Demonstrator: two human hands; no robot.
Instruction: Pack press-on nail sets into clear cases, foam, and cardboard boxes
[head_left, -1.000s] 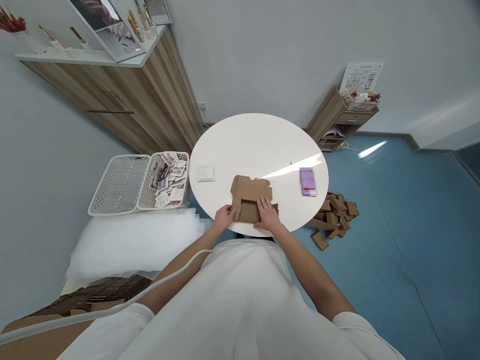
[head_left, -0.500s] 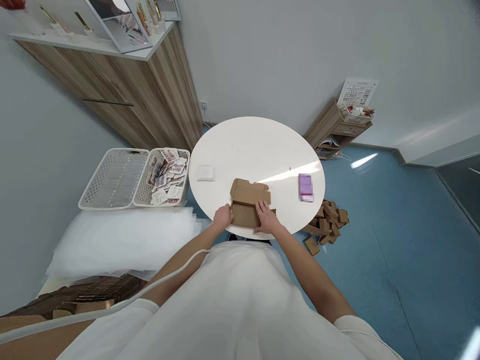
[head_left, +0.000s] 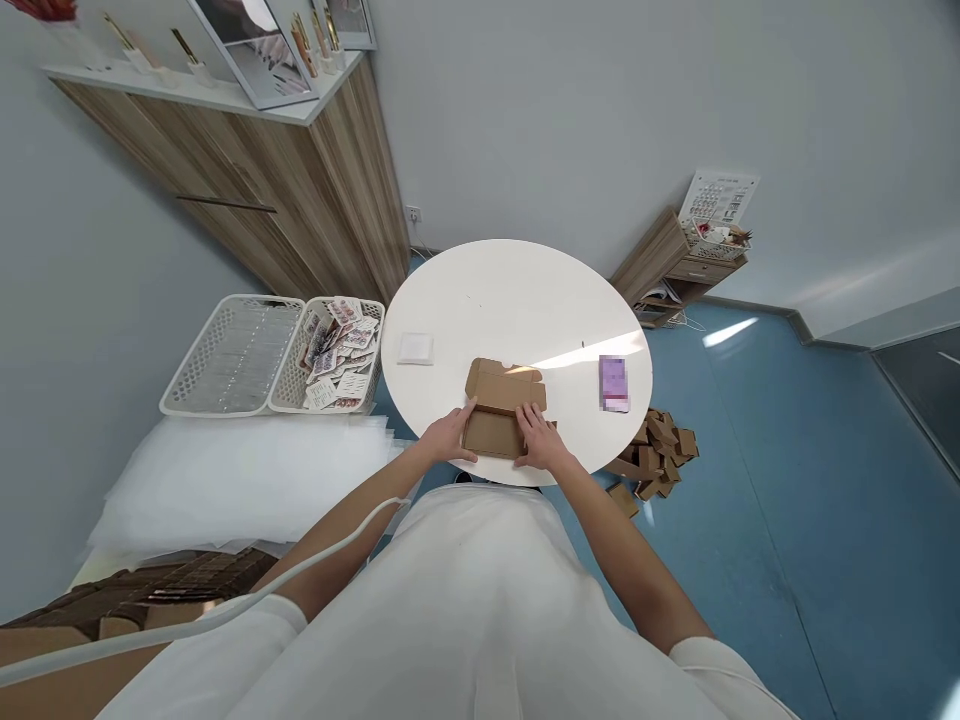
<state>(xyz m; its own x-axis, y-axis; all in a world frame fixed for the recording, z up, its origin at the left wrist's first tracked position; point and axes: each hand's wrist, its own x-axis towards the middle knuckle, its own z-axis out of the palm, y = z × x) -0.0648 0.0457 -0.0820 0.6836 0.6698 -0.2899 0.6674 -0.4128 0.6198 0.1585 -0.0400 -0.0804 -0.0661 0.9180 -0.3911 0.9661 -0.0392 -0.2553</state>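
Observation:
A brown cardboard mailer box (head_left: 493, 436) lies at the near edge of a round white table (head_left: 517, 290), its flapped lid raised on the far side and its inside showing. My left hand (head_left: 450, 437) holds the box's left side, thumb near the front corner and fingers toward the lid. Across from it, my right hand (head_left: 538, 440) grips the right wall, with fingertips over the edge. Part of a side flap sticks out past that hand. A small white square packet (head_left: 415, 348) rests on the table to the left, and a purple pixelated pack (head_left: 613, 383) to the right.
Left of the table stand two white baskets, one with clear flat cases (head_left: 234, 355), the other with printed packets (head_left: 343, 355). White plastic sheets (head_left: 247, 480) are stacked below them. Folded cardboard boxes (head_left: 660, 455) lie heaped on the blue floor at right. A wooden cabinet (head_left: 247, 190) stands behind.
My left hand has gone from gripping the box's left corner to lying along its left side, thumb and fingers farther apart. My right hand stays on the right wall. The view has shifted slightly.

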